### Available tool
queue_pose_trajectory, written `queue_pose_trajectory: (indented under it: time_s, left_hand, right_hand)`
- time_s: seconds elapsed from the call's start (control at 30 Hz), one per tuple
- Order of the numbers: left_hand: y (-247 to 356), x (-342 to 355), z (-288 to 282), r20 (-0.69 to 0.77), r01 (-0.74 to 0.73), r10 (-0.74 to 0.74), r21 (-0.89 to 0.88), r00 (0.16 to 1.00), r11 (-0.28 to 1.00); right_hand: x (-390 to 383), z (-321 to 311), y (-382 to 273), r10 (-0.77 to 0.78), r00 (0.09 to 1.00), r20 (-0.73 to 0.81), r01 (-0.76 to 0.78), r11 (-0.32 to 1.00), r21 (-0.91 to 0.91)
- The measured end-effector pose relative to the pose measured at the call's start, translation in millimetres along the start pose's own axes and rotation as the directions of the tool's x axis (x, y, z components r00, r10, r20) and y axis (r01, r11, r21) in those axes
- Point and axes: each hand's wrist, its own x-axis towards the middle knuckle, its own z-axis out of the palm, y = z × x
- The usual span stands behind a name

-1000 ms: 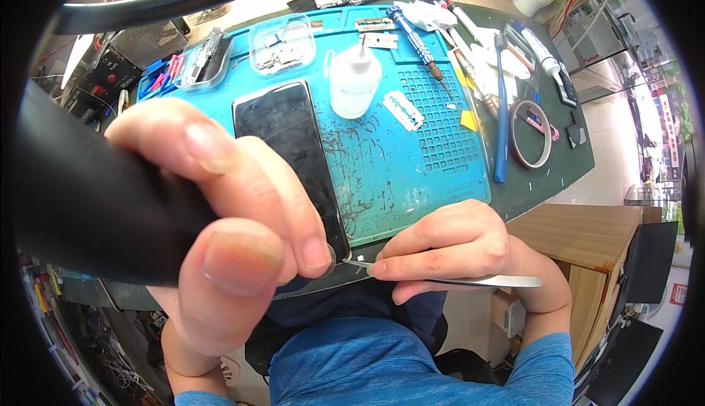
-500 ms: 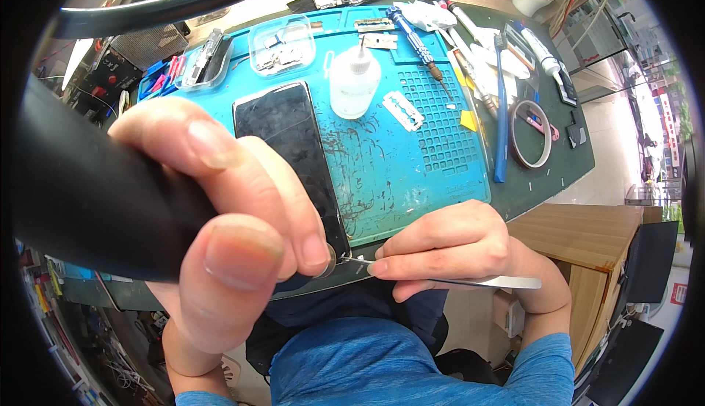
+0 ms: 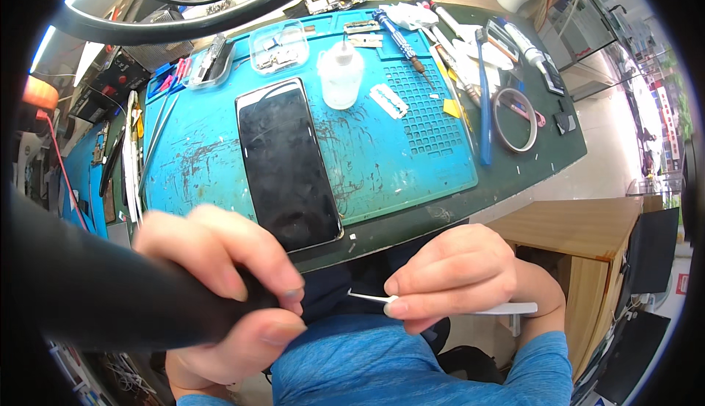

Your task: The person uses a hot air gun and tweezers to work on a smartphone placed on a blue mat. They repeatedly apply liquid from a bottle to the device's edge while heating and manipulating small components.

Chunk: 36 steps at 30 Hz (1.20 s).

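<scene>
My left hand [image 3: 220, 281] is wrapped round a thick black cylindrical tool [image 3: 110, 281]. The tool comes in from the left, very close and blurred; its working end is hidden by my fingers. My right hand [image 3: 459, 274] pinches silver tweezers [image 3: 367, 297], their thin bent tip pointing left over my lap. Both hands are in front of the bench edge, apart from the phone. A black-screened smartphone [image 3: 286, 164] lies on the blue work mat [image 3: 198, 149], its lower end near the mat's front edge. A tiny pale piece [image 3: 352, 236] sits beside its lower right corner.
Beyond the phone stand a clear dropper bottle [image 3: 340, 79] and a plastic box of small parts [image 3: 279, 48]. A razor blade [image 3: 388, 101], a screwdriver [image 3: 400, 39], a blue brush [image 3: 485, 105] and a tape roll [image 3: 516, 120] lie rightward. A black hose [image 3: 176, 30] arches overhead.
Both hands have drawn back from the phone's lower end toward my body, uncovering the phone and the mat's left side. The tweezers and black tool stay gripped. The view has shifted slightly.
</scene>
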Motion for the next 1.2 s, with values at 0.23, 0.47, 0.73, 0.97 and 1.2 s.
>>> queue_pose_trajectory:
  time_s: [0.23,0.47,0.73,0.97,1.2]
  left_hand:
    - [12.1,-44.1,-4.4,0.155,0.257,-0.279,0.148,0.948,0.955]
    - [4.3,-54.9,-8.5,0.172,0.268,-0.277,0.073,0.945,0.961]
    - [1.3,-58.5,-16.0,0.300,0.217,-0.311,0.306,0.902,0.927]
    - [-9.3,-45.6,-5.3,0.202,0.154,-0.205,0.243,0.958,0.958]
    - [-1.8,-37.5,-7.3,0.025,0.173,-0.178,0.135,0.984,0.976]
  right_hand:
    - [7.6,11.6,-24.3,-0.130,0.991,-0.042,0.128,0.991,-0.049]
    - [6.5,19.7,-39.1,-0.119,0.993,0.011,0.120,0.985,-0.126]
    - [6.6,-6.6,-45.5,0.207,0.971,-0.117,-0.236,0.898,-0.372]
    - [0.6,21.5,-23.0,0.317,0.928,-0.194,-0.372,0.774,-0.512]
    - [11.2,44.5,-14.0,0.389,0.902,-0.186,-0.429,0.773,-0.466]
